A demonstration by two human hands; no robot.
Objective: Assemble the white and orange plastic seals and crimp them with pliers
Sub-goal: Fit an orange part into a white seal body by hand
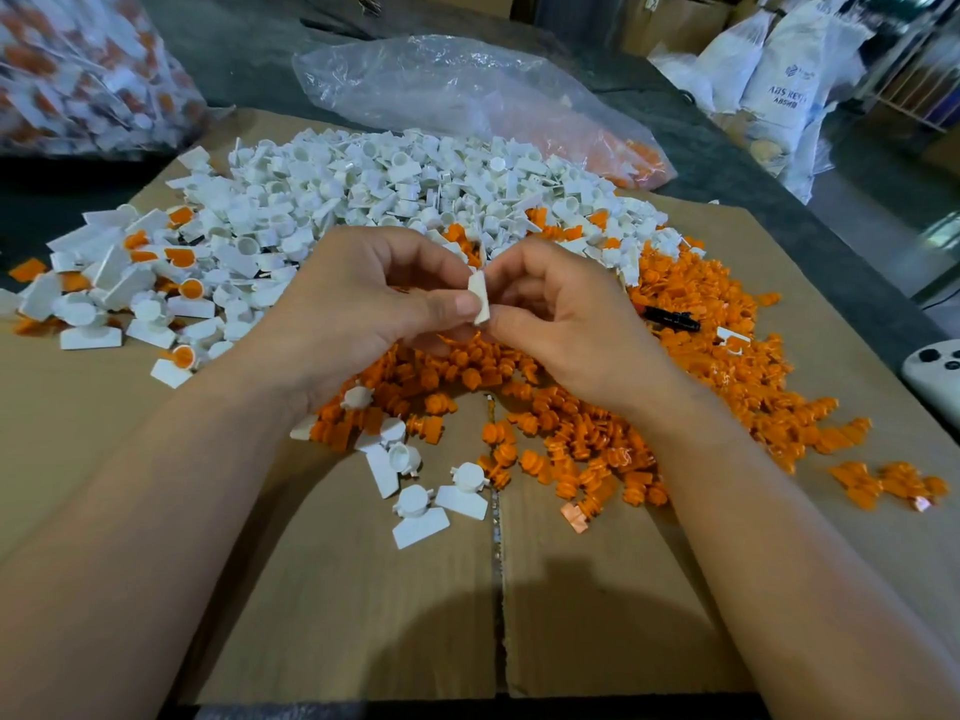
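Near the front of the flat brown cardboard sheet [374, 615] lay a few loose white flag-shaped plastic seals [421, 517]. Above its middle, over a heap of orange plastic inserts [675, 407], the left hand [363, 309] and right hand [561, 324] met, fingers of both pinched on one small white plastic seal piece [479, 298]. White plastic seal bodies [405, 184] heaped its far part, a crumpled clear plastic bag [467, 90] beyond.
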